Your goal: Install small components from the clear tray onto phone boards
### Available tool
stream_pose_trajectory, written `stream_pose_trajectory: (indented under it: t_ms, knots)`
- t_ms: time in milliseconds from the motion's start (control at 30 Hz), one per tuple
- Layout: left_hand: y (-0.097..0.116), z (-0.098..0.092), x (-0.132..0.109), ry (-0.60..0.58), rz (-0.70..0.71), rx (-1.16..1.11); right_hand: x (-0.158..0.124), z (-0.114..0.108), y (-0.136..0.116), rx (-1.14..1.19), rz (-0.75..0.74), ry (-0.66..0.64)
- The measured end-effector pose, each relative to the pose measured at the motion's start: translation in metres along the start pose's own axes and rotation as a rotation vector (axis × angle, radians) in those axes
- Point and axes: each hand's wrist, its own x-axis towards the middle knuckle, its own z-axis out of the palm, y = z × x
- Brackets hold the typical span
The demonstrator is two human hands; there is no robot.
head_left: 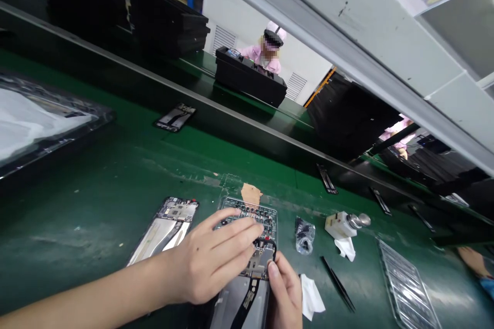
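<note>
My right hand [283, 288] grips the right edge of an opened phone [241, 300], thumb along its side. The phone's inner boards show at the top, and a black flex cable [247, 303] runs down its middle. My left hand [212, 252] reaches across the phone's upper end, fingers stretched out and slightly apart; its thumb is hidden beneath. Just beyond the fingertips lies a clear tray of small parts [270, 216], partly covered by my hand. A second opened phone [165, 231] lies to the left, behind my left forearm.
To the right are a small plastic bag [304, 236], a white bottle [341, 224], black tweezers [337, 284], a white cloth [312, 295] and a clear tray [409, 282]. Several phone parts lie along the belt. A covered black tray [50, 141] stands left. Co-workers sit beyond.
</note>
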Motion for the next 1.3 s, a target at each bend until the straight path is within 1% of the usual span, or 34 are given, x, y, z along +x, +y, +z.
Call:
stream_pose_trajectory:
  t_ms: [67, 167, 300, 400, 567, 733, 767, 800, 833, 867, 933, 967, 1000, 1033, 1100, 1167, 1300]
  knots:
    - [0.002, 0.001, -0.001, -0.026, 0.033, 0.014, -0.001, 0.000, 0.001, -0.026, 0.002, 0.005]
    - [0.003, 0.000, -0.002, -0.079, 0.046, 0.057, -0.002, -0.002, 0.001, -0.046, 0.004, 0.006]
    - [0.004, -0.002, -0.002, -0.189, 0.130, 0.090, -0.001, -0.005, -0.002, -0.056, 0.022, -0.015]
    - [0.005, -0.004, 0.000, -0.251, 0.148, 0.071, 0.000, -0.007, -0.005, -0.061, 0.026, -0.038]
    - [0.009, -0.006, 0.005, -0.213, 0.120, 0.084, -0.001, -0.006, -0.004, -0.060, 0.035, -0.039]
    - [0.011, -0.006, 0.009, -0.203, 0.020, 0.095, 0.000, -0.004, -0.004, -0.050, 0.039, -0.021]
    - [0.010, -0.006, 0.010, -0.193, -0.023, 0.059, 0.000, -0.004, -0.004, -0.044, 0.037, -0.019]
    - [0.009, -0.005, 0.011, -0.182, -0.109, -0.003, 0.000, -0.003, -0.005, -0.038, 0.033, -0.014]
    - [0.009, -0.004, 0.011, -0.179, -0.251, -0.090, 0.000, -0.003, -0.005, -0.034, 0.029, -0.005]
    - [0.008, -0.003, 0.011, -0.197, -0.435, -0.204, 0.000, -0.002, -0.005, -0.032, 0.028, 0.006]
    - [0.008, 0.001, 0.011, -0.297, -0.832, -0.490, 0.000, -0.002, -0.006, -0.036, 0.039, 0.023]
    - [0.009, 0.003, 0.011, -0.354, -0.989, -0.640, 0.000, -0.002, -0.007, -0.041, 0.050, 0.026]
    - [0.010, 0.006, 0.010, -0.397, -1.099, -0.779, 0.000, -0.003, -0.007, -0.052, 0.058, 0.026]
    - [0.012, 0.008, 0.009, -0.417, -1.169, -0.894, 0.000, -0.004, -0.008, -0.072, 0.060, 0.025]
    - [0.016, 0.012, 0.006, -0.404, -1.232, -1.022, 0.002, -0.007, -0.009, -0.130, 0.044, 0.017]
    - [0.019, 0.014, 0.003, -0.402, -1.249, -1.054, 0.003, -0.012, -0.009, -0.186, 0.025, 0.010]
    - [0.021, 0.015, -0.003, -0.450, -1.231, -1.053, 0.005, -0.020, -0.007, -0.315, 0.024, -0.013]
